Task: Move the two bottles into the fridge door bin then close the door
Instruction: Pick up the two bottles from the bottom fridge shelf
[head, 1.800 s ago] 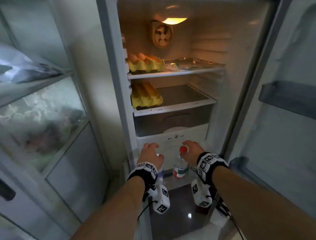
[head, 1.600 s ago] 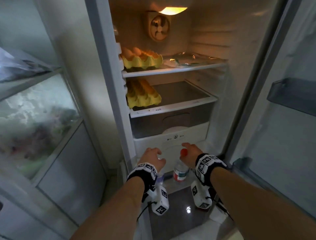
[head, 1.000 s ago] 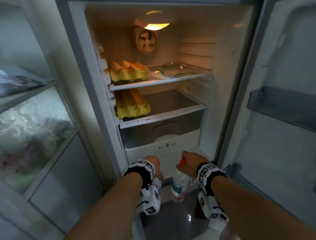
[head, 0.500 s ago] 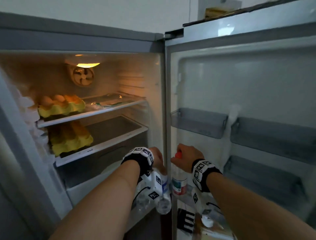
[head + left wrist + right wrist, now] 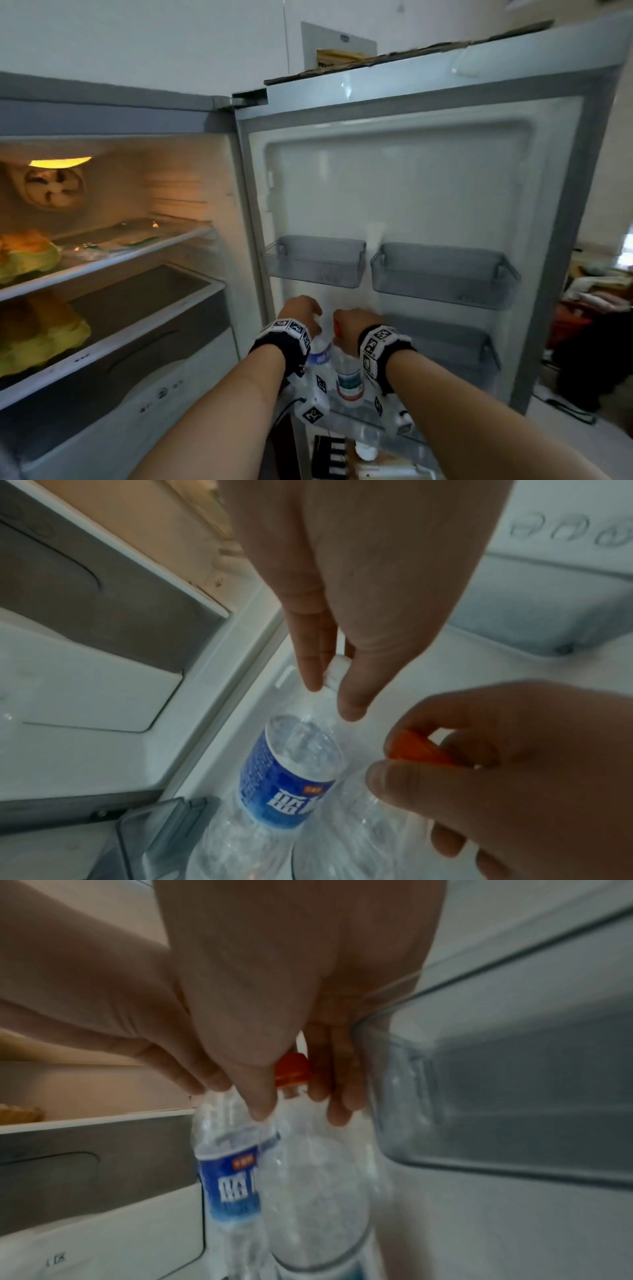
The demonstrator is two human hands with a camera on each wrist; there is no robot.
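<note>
Two upper door bins [image 5: 313, 260] [image 5: 442, 274] are jutting out above both hands [image 5: 301, 317] [image 5: 352, 327], leaving open room below toward the lower bin [image 5: 452, 346].

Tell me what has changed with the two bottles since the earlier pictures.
Both bottles left the low spot inside the fridge and swung right to the open door. The left hand grips the blue-label bottle by its top, the right hand grips the red-cap bottle. The door stays open, the yellow egg trays untouched.

Two upright clear bottles, blue-labelled [image 5: 286, 783] beside orange-capped [image 5: 347, 375], over door bin [image 5: 143, 829].
</note>
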